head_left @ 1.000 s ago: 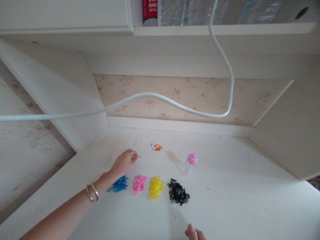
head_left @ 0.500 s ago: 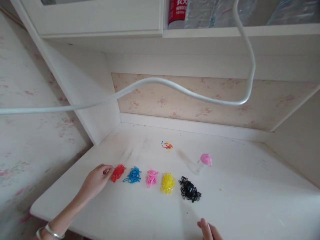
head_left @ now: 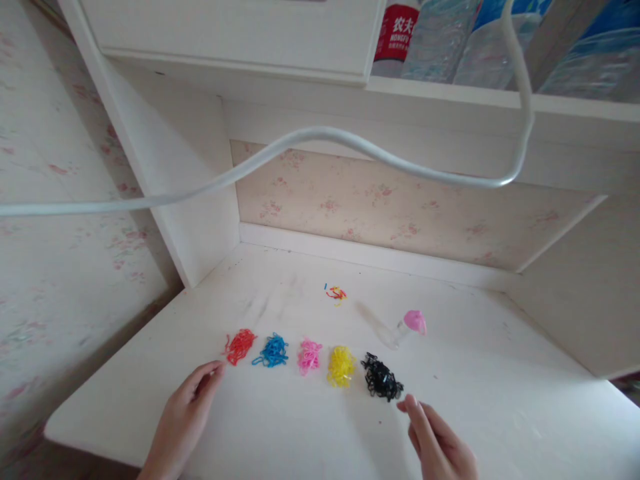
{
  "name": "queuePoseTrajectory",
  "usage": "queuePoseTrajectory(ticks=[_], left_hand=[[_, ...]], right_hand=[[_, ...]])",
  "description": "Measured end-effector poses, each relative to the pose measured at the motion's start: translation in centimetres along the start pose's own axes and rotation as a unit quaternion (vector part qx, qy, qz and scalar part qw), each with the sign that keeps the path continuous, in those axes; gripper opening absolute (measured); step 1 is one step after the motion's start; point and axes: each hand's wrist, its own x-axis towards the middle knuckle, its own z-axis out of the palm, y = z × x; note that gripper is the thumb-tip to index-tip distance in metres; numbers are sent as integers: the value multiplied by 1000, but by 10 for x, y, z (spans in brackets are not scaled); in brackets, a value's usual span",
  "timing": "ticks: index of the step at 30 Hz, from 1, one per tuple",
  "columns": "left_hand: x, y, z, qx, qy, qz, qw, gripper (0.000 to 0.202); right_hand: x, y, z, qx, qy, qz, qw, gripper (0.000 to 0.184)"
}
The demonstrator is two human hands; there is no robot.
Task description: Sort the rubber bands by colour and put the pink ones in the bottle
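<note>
Five little piles of small rubber bands lie in a row across the white desk: red bands [head_left: 241, 347], blue bands [head_left: 273, 351], pink bands [head_left: 309, 357], yellow bands [head_left: 341, 366] and black bands [head_left: 382, 377]. My left hand [head_left: 187, 413] is just below the red pile, its fingertips pressed together; anything between them is hidden. To the lower right of the black pile, my right hand [head_left: 439, 440] has curled fingers and a closed pinch, and I cannot make out whether it holds anything. A small clear container [head_left: 399, 333] with a pink top [head_left: 415, 322] is behind the black pile.
A few red, yellow and blue bits [head_left: 337, 293] lie farther back on the desk [head_left: 280, 420]. A white cable [head_left: 320, 133] crosses the view above. Bottles [head_left: 397, 33] fill the overhead shelf [head_left: 450, 93]; side panels and a back wall enclose the desk.
My left hand has drawn back toward me from the red pile. My right hand has come up and forward, closer to the black pile. The view has shifted and tilted slightly.
</note>
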Motion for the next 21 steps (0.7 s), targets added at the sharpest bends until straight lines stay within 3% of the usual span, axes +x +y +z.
queuePoseTrajectory(ticks=[4, 7, 10, 13, 16, 21], left_hand=[[-9, 0, 2, 13, 43, 15, 999, 43], [-13, 2, 3, 14, 34, 70, 997, 42], [-16, 0, 2, 6, 50, 98, 994, 41], [-16, -4, 1, -2, 50, 101, 994, 42], [-15, -5, 1, -1, 37, 106, 994, 41], [-14, -3, 1, -22, 39, 108, 993, 40]], right_hand=[[47, -52, 38, -59, -127, -96, 985, 44], [91, -70, 82, -239, -161, -121, 950, 40], [129, -68, 122, -302, -149, -82, 938, 32], [153, -59, 148, -350, -122, -39, 928, 37], [167, -55, 161, -389, -104, -10, 915, 43], [181, -54, 170, -426, -109, 13, 898, 36]])
